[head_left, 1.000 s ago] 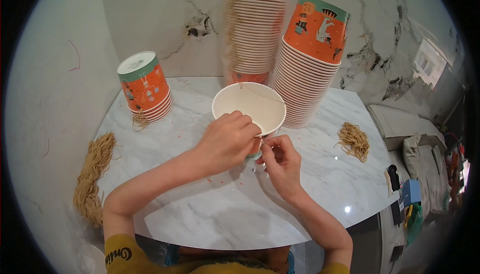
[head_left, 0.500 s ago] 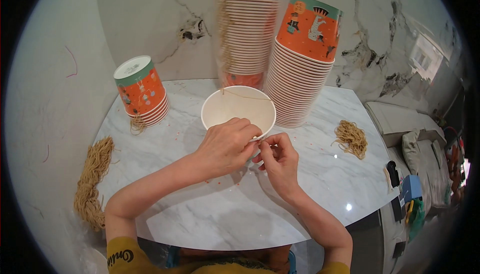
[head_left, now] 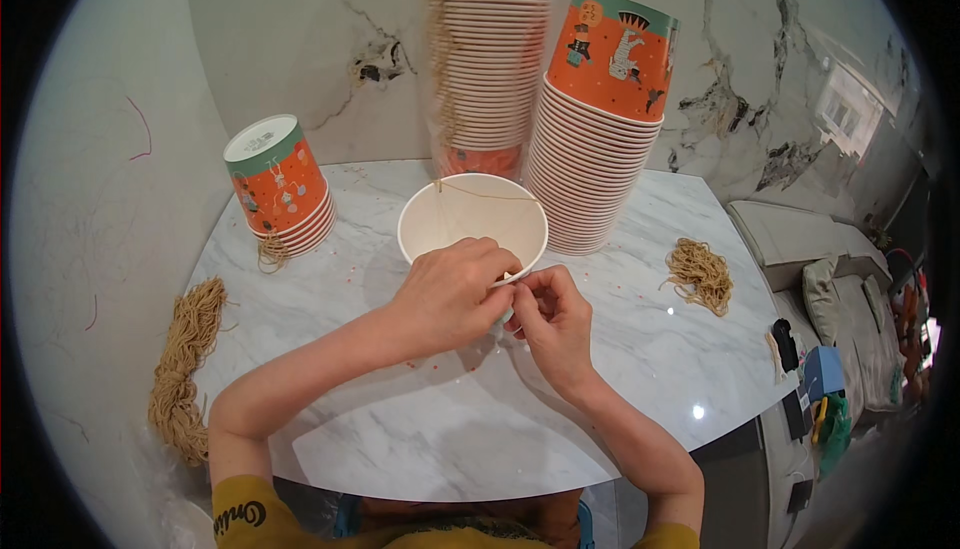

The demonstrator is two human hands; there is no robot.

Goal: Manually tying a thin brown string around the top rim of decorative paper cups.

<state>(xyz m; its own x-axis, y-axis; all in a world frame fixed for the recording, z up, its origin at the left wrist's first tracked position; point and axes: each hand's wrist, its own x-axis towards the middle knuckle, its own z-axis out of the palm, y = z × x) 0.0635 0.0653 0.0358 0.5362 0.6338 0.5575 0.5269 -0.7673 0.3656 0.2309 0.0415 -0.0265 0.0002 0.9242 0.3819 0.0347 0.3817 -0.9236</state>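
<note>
Two tall stacks of paper cups stand at the back of our white marble table (head_left: 400, 429): a pale stack in a clear sleeve (head_left: 495, 49) and, just right of it, an orange printed stack (head_left: 600, 139) set upside down. A short stack of the same orange cups (head_left: 280, 184) stands well apart on our left. Before us stands one upright paper cup (head_left: 472, 224), white inside, round-rimmed and open, near the table's middle, with a thin tan string (head_left: 480, 192) stretched across its mouth. Our left hand (head_left: 450, 294) curls over its near rim, fingertips pinching there. Our right hand (head_left: 550, 314) touches the left, fingers pressed together in a pinch; we cannot tell what they grip. A long string bundle (head_left: 185, 359) lies at left, a smaller tangle (head_left: 700, 274) at right.
</note>
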